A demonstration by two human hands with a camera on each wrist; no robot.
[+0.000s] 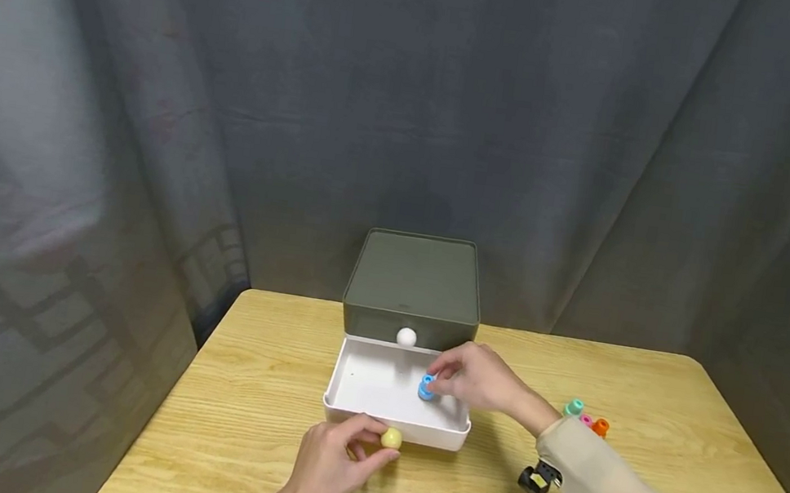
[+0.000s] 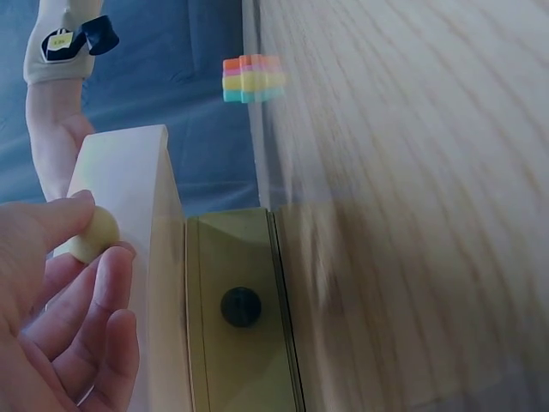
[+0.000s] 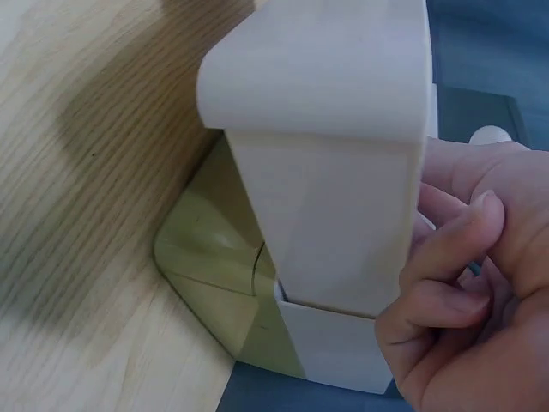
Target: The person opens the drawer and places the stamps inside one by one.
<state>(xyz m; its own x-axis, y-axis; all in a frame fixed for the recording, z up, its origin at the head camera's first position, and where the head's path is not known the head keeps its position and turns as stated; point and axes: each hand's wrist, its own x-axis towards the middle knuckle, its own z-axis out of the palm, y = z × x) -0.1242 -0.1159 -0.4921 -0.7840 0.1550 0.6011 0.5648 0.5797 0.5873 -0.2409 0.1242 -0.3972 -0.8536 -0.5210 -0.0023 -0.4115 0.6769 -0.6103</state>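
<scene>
A small drawer cabinet (image 1: 415, 274) with a dark grey-green top has its white drawer (image 1: 359, 386) pulled out. My left hand (image 1: 331, 465) pinches that drawer's round yellow knob (image 1: 391, 438) between thumb and fingers; the left wrist view shows the same grip on the knob (image 2: 101, 232). Over the drawer's right half, my right hand (image 1: 486, 377) pinches a small blue stepped plastic peg (image 1: 425, 388) close over the drawer floor. In the right wrist view the drawer's side wall (image 3: 326, 215) hides the peg and the fingertips.
Right of the cabinet, teal (image 1: 573, 407), pink (image 1: 586, 420) and orange (image 1: 601, 426) pegs stand on the wooden table (image 1: 258, 394), partly behind the right sleeve. Below the white drawer is an olive drawer (image 2: 227, 257) with a dark knob. Grey curtains (image 1: 425, 119) hang behind.
</scene>
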